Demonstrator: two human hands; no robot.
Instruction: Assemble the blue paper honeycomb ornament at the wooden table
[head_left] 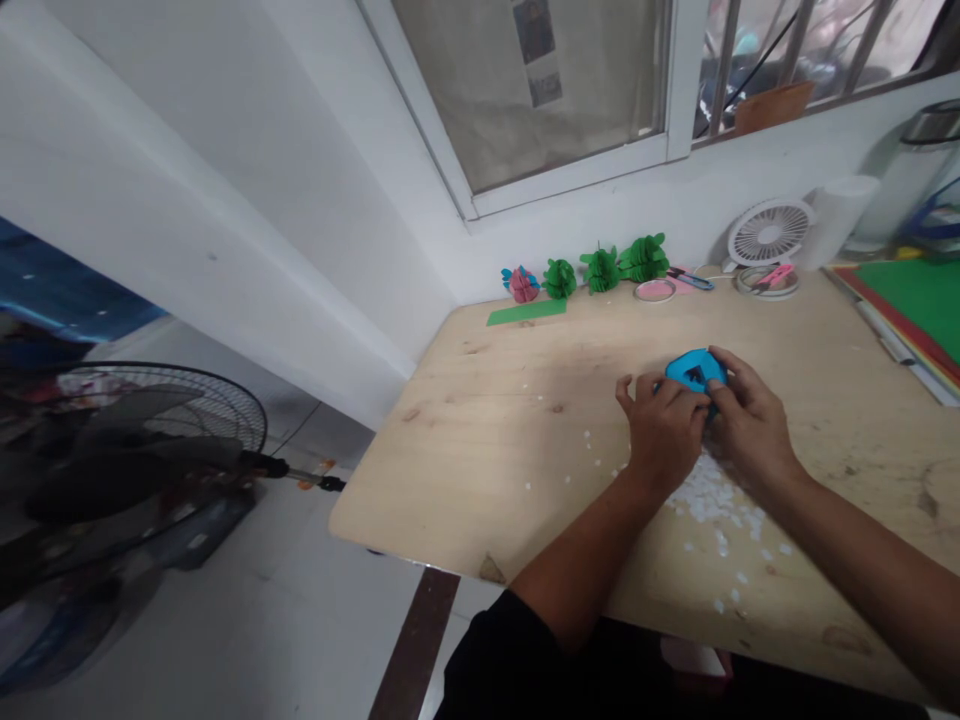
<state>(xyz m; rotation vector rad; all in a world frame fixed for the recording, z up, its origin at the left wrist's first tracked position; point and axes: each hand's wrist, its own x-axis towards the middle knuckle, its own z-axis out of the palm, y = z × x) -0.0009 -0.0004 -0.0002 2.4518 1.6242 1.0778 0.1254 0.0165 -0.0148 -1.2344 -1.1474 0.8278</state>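
A rounded bright-blue object (688, 366) with a dark rectangular opening on top is held above the table; its exact kind cannot be made out. My right hand (746, 415) grips it from the right, thumb pressed near the opening. From the left, my left hand (664, 420) closes on its near side, the little finger or an outer finger sticking out. Many small white scraps (709, 492) lie scattered on the wooden table (465, 450) beneath and in front of both hands.
Along the wall stand several green folded-paper figures (643, 258) and a pink-and-blue one (523, 285). A green paper strip (526, 313), a cutter (691, 279), tape rolls (655, 290) and a small white fan (769, 235) are nearby. Coloured sheets (919, 300) lie right; a floor fan (150, 450) stands left.
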